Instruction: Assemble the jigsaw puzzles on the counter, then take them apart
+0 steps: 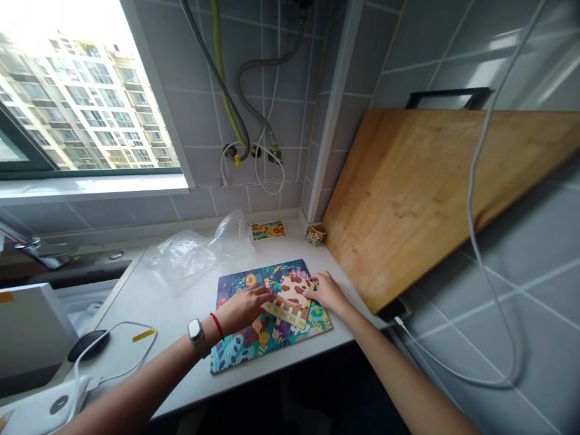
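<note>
A colourful illustrated board (235, 350) lies flat near the counter's front edge. Over its right part rests a smaller piece with a brown-and-white cow pattern and a pale fence (294, 293). My left hand (251, 305), with a watch and a red band at the wrist, reaches in from the left, its fingers at the cow piece's left edge. My right hand (328, 292) has its thumb and fingers closed on the cow piece's upper right edge. Whether the left fingers grip anything is too small to tell.
Clear plastic wrapping (190, 251) lies behind the board, beside a small picture card (268, 230) and a stack of pieces (316, 234). A wooden board (408, 193) leans at right. A sink (67, 272), white cable and power strip (45, 408) are at left.
</note>
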`<state>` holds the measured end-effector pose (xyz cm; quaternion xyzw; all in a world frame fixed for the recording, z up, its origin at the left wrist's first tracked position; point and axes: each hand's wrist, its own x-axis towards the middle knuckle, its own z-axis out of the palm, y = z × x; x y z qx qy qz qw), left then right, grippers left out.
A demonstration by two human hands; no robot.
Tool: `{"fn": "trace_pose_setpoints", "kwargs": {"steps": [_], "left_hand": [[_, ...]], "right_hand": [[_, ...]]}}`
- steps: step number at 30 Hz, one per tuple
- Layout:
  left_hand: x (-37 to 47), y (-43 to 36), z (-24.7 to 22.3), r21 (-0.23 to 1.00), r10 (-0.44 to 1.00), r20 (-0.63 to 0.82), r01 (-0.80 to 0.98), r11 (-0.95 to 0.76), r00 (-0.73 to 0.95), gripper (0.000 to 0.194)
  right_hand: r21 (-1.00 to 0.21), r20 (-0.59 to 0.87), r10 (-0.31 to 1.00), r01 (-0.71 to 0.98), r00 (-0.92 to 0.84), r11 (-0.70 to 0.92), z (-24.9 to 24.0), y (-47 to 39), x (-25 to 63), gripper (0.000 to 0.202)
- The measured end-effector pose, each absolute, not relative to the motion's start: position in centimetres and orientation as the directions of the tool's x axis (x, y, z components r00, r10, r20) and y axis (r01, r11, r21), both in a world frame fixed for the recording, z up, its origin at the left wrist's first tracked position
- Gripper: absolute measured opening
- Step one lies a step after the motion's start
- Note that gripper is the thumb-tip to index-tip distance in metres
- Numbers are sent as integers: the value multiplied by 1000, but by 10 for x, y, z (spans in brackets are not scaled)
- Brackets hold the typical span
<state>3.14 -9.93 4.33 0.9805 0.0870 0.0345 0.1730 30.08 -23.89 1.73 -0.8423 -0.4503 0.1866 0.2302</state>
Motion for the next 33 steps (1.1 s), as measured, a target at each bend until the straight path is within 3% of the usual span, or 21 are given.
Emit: {"fn": "trace_pose_setpoints", "kwargs": {"steps": [7,14,19,26,33], "left_hand": [[39,-96,49,438,250,-31,238,-867,968,54],[55,-91,57,374,290,-112,310,-874,951,59],[67,-91,67,370,264,-196,321,-872,944,48],[66,-94,69,362,273,-198,329,-872,941,51],[71,-84,65,329,304,-316,405,-853,899,53]], "right_hand": [[-680,-69,841,591,537,-433,14,-241,300,39],[-926,72,864,355,499,-128,-3,-249,309,12],[-953,108,871,300,479,-47,-6,-245,313,15],[-948,233,842,307,487,85,-5,-260,299,22],[-944,280,781,307,557,120,-8,-267,299,28]]}}
